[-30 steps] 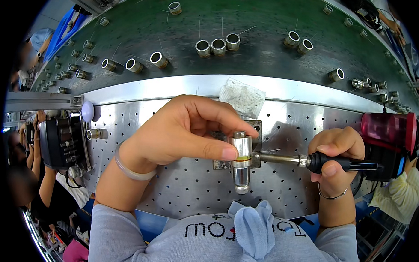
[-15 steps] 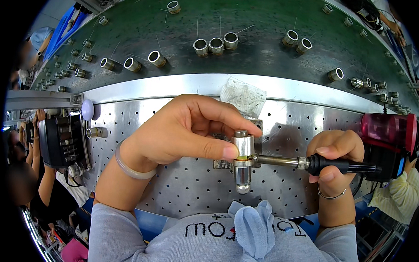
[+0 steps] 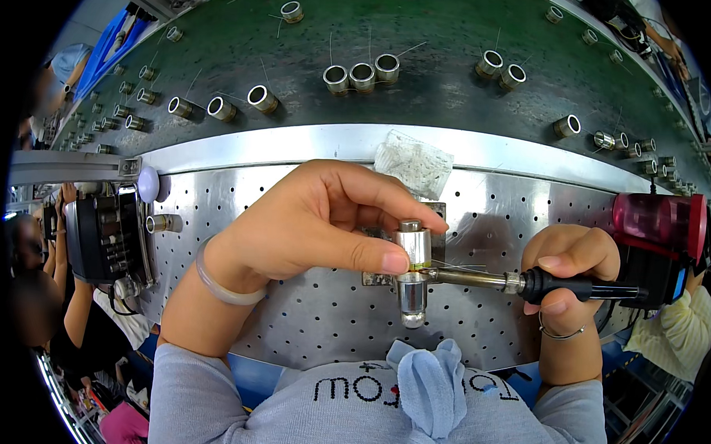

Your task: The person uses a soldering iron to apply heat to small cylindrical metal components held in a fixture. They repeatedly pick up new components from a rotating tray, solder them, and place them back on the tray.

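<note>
At the centre of the perforated steel bench (image 3: 289, 329), a metal cylinder (image 3: 411, 271) stands in a small fixture. The left hand (image 3: 308, 220) is closed on its body, thumb against the side. From three o'clock, the right hand (image 3: 569, 269) is wrapped round the black handle of a soldering iron (image 3: 526, 283), tip touching the cylinder. At twelve o'clock a crumpled clear plastic bag (image 3: 415, 161) lies on the bench's raised edge. A red-topped stand (image 3: 660, 233) crowds three o'clock; bare bench lies around six o'clock.
</note>
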`<action>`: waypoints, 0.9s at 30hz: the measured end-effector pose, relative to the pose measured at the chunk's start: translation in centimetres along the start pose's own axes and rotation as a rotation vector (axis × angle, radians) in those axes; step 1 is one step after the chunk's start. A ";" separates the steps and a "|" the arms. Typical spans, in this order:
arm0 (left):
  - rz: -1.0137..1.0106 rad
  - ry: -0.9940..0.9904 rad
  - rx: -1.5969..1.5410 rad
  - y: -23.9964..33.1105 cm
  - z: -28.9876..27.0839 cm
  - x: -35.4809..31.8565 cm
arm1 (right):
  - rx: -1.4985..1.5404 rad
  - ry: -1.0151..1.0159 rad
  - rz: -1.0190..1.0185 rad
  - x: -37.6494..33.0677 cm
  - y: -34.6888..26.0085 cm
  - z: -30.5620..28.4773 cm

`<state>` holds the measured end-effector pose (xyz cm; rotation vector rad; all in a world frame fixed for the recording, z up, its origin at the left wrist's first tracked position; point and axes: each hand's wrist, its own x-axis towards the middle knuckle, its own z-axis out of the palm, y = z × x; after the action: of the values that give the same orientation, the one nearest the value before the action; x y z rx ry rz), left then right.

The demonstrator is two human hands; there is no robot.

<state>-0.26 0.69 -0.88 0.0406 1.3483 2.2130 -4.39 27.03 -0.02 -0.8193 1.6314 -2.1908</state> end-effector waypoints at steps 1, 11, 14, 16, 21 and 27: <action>-0.002 0.000 -0.001 0.0 0.0 0.0 | -0.005 0.000 0.001 0.0 0.0 0.1; -0.008 -0.005 -0.014 -0.1 -0.1 0.0 | 0.025 -0.020 -0.018 0.1 0.1 0.0; -0.016 0.003 -0.022 -0.1 0.0 0.0 | 0.022 -0.027 -0.001 0.1 0.0 0.0; -0.015 0.002 -0.028 0.0 0.1 0.0 | 0.008 -0.031 -0.007 0.1 0.1 0.0; -0.013 0.014 -0.026 0.0 0.1 0.0 | -0.004 -0.029 -0.004 0.1 0.1 -0.1; -0.006 0.032 0.013 0.0 0.1 0.0 | -0.039 -0.029 -0.006 0.1 -0.2 0.0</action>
<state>-0.24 0.78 -0.77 0.0058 1.3788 2.2086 -4.45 27.05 0.14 -0.8637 1.6647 -2.1478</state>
